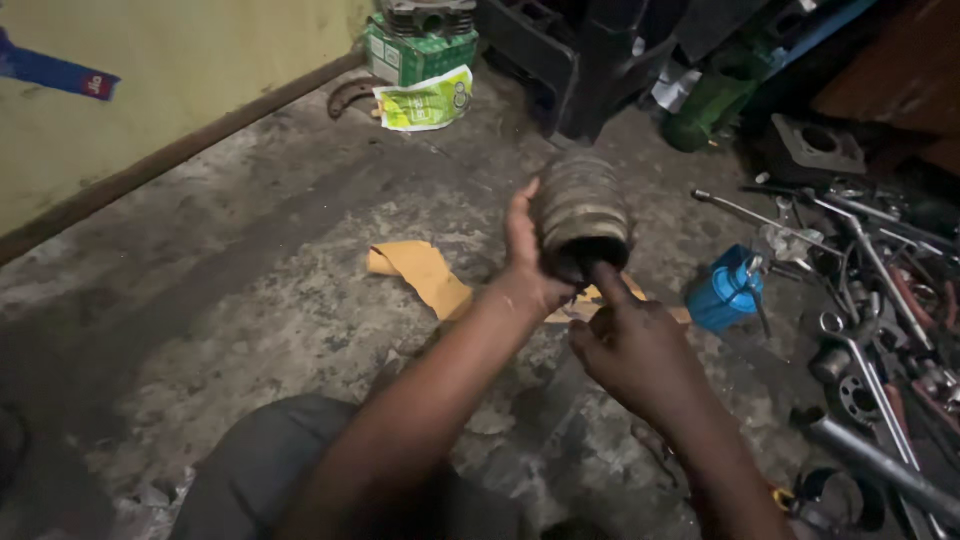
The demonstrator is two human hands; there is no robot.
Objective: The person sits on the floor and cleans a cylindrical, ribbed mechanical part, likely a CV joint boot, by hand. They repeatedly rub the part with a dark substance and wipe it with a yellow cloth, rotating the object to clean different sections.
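floor (250, 260): bare concrete, tools (880, 290) heaped at right | rubber boot (582, 205): ribbed, held above floor, open end toward the person | left hand (528, 262): grasping boot's side, best kept steady | right hand (632, 345): index finger probing boot's mouth, holds nothing

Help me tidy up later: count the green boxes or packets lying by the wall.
2: a green box at the foot of the wall, and a pale green packet flat on the floor just before it. More may hide in the dark clutter.
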